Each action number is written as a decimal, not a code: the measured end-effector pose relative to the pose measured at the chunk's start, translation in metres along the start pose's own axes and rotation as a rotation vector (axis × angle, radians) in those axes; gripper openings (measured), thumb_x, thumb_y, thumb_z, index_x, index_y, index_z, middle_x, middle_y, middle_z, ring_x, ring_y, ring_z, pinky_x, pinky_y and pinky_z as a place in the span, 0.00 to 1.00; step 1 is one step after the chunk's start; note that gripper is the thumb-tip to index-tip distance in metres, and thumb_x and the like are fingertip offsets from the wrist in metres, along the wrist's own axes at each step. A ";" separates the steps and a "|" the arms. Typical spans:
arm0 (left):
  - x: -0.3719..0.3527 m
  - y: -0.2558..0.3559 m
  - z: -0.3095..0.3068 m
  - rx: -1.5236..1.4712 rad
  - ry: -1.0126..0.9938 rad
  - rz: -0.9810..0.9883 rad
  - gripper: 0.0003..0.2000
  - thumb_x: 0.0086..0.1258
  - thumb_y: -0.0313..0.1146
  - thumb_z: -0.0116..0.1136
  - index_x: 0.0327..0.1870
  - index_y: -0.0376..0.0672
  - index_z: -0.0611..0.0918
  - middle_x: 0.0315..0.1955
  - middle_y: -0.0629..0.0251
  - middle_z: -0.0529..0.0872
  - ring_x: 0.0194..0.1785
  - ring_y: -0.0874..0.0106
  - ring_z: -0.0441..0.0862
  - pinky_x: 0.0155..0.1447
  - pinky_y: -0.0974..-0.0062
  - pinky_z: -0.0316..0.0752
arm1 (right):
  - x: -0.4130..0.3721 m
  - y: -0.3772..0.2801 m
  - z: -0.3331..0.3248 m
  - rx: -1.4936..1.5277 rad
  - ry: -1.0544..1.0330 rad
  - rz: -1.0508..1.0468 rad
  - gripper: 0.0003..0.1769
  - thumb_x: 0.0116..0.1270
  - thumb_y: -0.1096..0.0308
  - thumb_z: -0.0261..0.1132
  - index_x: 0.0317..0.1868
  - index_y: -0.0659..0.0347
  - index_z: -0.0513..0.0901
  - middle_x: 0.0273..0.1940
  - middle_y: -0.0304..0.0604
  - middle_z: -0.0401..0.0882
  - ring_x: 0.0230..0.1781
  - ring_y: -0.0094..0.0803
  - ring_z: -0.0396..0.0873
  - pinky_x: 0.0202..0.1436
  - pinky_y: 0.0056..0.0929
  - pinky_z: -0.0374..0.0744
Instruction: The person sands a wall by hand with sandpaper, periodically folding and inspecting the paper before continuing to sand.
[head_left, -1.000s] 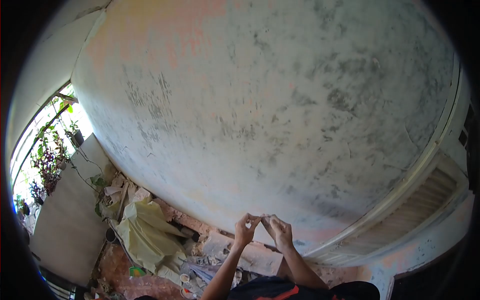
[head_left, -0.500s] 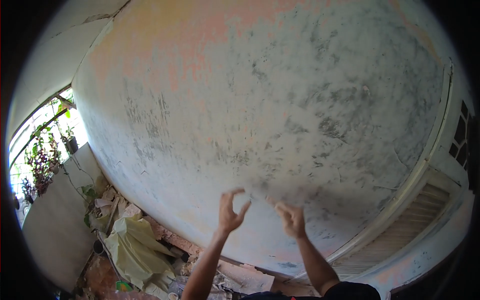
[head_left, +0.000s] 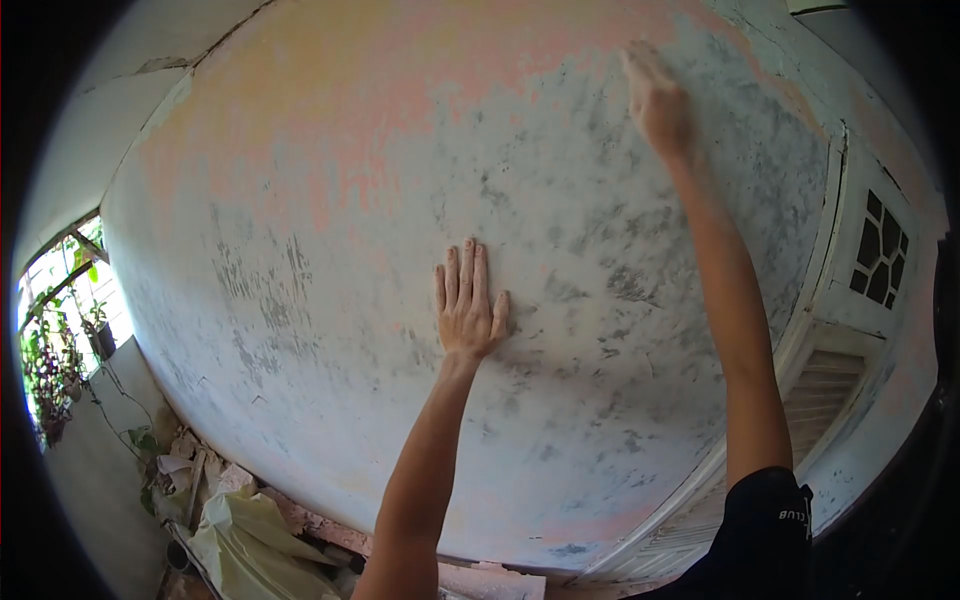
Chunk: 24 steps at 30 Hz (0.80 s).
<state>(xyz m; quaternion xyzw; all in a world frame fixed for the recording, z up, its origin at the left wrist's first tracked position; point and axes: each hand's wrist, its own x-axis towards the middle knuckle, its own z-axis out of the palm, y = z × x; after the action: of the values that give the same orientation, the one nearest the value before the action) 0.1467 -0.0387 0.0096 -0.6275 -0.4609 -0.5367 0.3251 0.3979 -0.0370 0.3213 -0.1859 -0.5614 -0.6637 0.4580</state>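
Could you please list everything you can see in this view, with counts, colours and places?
wall: one, mottled grey-white with pink patches, fills most of the view
louvred door: one, white, right edge
lattice vent: one, white, upper right
plants: several, green, far left
sheet: one, pale yellow, crumpled, bottom left
rubble: several pieces, pale, bottom left
sleeve: one, black, bottom right
left hand: one, flat on the wall, centre
right hand: one, raised against the wall, top

Plants (head_left: 50,360) fill the bright opening at far left. Below them stands a grey board (head_left: 85,480), with rubble (head_left: 185,460) and a crumpled yellow sheet (head_left: 245,540) on the floor just beside it. At right is a white louvred door (head_left: 820,400), with a lattice vent (head_left: 880,250) above it.
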 end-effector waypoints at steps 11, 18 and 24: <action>-0.002 -0.002 -0.001 -0.045 0.015 0.002 0.34 0.74 0.48 0.42 0.78 0.39 0.58 0.78 0.60 0.56 0.81 0.57 0.48 0.82 0.54 0.41 | 0.034 -0.018 0.042 0.161 -0.053 -0.161 0.24 0.59 0.78 0.63 0.58 0.62 0.82 0.60 0.49 0.80 0.64 0.44 0.75 0.70 0.38 0.74; -0.001 -0.001 -0.002 -0.049 0.019 0.005 0.34 0.74 0.48 0.41 0.78 0.39 0.58 0.78 0.60 0.57 0.81 0.57 0.49 0.81 0.53 0.42 | 0.028 -0.070 0.040 0.247 -0.037 -0.196 0.23 0.61 0.78 0.60 0.58 0.62 0.82 0.58 0.50 0.82 0.63 0.43 0.77 0.68 0.41 0.76; 0.001 -0.006 0.000 -0.033 0.012 0.003 0.34 0.74 0.48 0.41 0.78 0.41 0.59 0.78 0.62 0.57 0.81 0.58 0.49 0.81 0.53 0.42 | 0.049 0.016 0.038 0.108 0.023 0.196 0.21 0.61 0.78 0.59 0.54 0.60 0.84 0.56 0.50 0.82 0.60 0.46 0.79 0.65 0.39 0.77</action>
<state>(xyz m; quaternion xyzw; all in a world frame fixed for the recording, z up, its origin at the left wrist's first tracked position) 0.1415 -0.0367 0.0097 -0.6300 -0.4492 -0.5477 0.3183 0.3758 -0.0210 0.3786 -0.2074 -0.5704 -0.5864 0.5365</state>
